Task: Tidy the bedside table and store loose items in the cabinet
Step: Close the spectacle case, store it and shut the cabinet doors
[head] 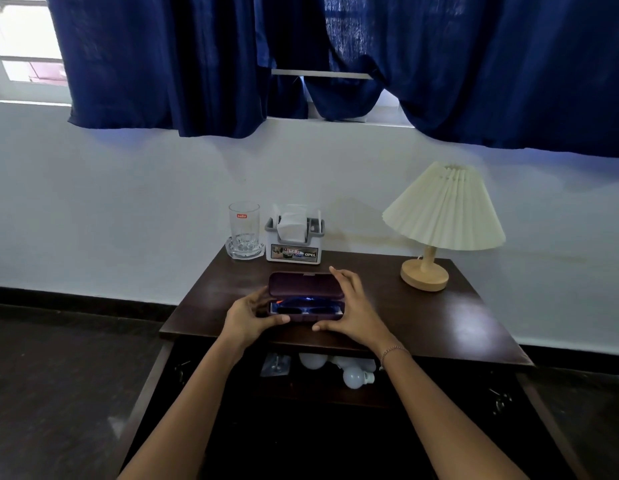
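Glasses case open; cabinet interior dark.

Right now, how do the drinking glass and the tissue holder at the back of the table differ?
The drinking glass is clear and looks empty; the tissue holder is opaque white and grey with tissues sticking out of its top. The glass stands on a clear glass coaster; the holder sits directly on the table. The glass is round, the holder boxy. Both stand upright against the wall, side by side, away from both hands.
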Demonstrator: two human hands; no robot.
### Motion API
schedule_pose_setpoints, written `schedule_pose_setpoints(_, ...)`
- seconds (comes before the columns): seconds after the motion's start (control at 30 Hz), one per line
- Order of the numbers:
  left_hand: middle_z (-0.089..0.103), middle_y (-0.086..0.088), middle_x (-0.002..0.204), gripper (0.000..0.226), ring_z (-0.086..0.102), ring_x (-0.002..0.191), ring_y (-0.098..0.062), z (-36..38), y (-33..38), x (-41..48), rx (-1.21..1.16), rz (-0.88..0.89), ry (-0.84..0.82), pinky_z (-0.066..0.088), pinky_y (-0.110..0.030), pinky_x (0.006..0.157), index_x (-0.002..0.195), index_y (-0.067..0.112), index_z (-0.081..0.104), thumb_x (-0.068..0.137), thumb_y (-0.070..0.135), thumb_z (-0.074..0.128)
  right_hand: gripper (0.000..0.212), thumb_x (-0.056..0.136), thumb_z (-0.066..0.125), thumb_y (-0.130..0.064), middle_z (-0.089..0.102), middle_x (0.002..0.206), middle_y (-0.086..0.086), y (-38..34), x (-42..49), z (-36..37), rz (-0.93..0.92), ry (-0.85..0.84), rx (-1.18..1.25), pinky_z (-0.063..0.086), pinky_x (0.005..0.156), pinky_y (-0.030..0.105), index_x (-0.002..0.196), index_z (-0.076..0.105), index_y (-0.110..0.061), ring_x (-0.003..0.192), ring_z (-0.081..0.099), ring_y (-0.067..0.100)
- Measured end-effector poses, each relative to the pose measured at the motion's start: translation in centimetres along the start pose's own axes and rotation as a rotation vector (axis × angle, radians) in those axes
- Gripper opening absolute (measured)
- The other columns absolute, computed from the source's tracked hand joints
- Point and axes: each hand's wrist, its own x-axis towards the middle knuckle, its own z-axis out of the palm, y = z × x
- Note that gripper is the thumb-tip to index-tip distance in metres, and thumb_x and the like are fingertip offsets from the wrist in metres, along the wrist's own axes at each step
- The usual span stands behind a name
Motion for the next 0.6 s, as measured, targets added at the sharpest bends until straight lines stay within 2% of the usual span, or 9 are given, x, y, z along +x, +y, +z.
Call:
schedule_pose_setpoints(0.13,0.066,-0.002,0.107,0.071,0.063,0.087,-0.008,-0.02,0.06,-0.11,-0.021,0.009,-0.003,0.049,-0.025,0.092,0.129,0.009,0.053,0.064,-0.003,0.08,0.11,0.058,0.082,-0.046,0.02,0.141,-0.004,0.01,0.04,0.0,-0.01,0.02,-0.001,0.035,0.106,0.025,0.146,0.02,-0.024,0.128,0.03,0.009)
schedule_pose_setpoints(0.23,0.066,-0.007,0.114,0.069,0.064,0.071,0.011,-0.01,-0.25,0.05,-0.05,0.022,-0.012,0.051,-0.006,0.074,0.128,0.006,0.053,0.065,-0.007,0.078,0.107,0.057,0.083,-0.046,0.022,0.139,-0.004,0.01,0.05,0.06,-0.017,0.04,-0.003,0.035,0.104,0.023,0.143,0.024,-0.025,0.126,0.032,0.008)
schedule_pose_setpoints(0.4,0.063,-0.005,0.11,0.064,0.061,0.062,0.018,0.19,-0.51,0.22,-0.072,0.043,0.003,0.048,0.0,0.065,0.126,0.002,0.055,0.067,-0.011,0.075,0.102,0.057,0.084,-0.044,0.028,0.135,-0.003,0.11,0.09,0.17,-0.029,0.059,-0.008,0.035,0.104,0.023,0.141,0.03,-0.025,0.124,0.034,0.008)
schedule_pose_setpoints(0.5,0.063,-0.005,0.111,0.062,0.062,0.062,0.016,0.32,-0.53,0.2,-0.073,0.039,0.015,0.048,-0.001,0.066,0.125,0.004,0.055,0.068,-0.008,0.076,0.097,0.058,0.084,-0.044,0.033,0.133,-0.003,0.05,-0.03,0.25,-0.041,0.074,-0.027,0.034,0.106,0.025,0.138,0.033,-0.024,0.125,0.037,0.01)
schedule_pose_setpoints(0.6,0.064,-0.009,0.114,0.059,0.063,0.085,-0.007,0.37,-0.42,0.09,-0.077,0.01,0.034,0.047,-0.02,0.085,0.123,0.002,0.057,0.068,-0.002,0.078,0.088,0.06,0.081,-0.045,0.045,0.124,-0.001,0.08,-0.07,0.42,-0.066,0.083,-0.083,0.038,0.104,0.03,0.134,0.039,-0.023,0.119,0.043,0.014)
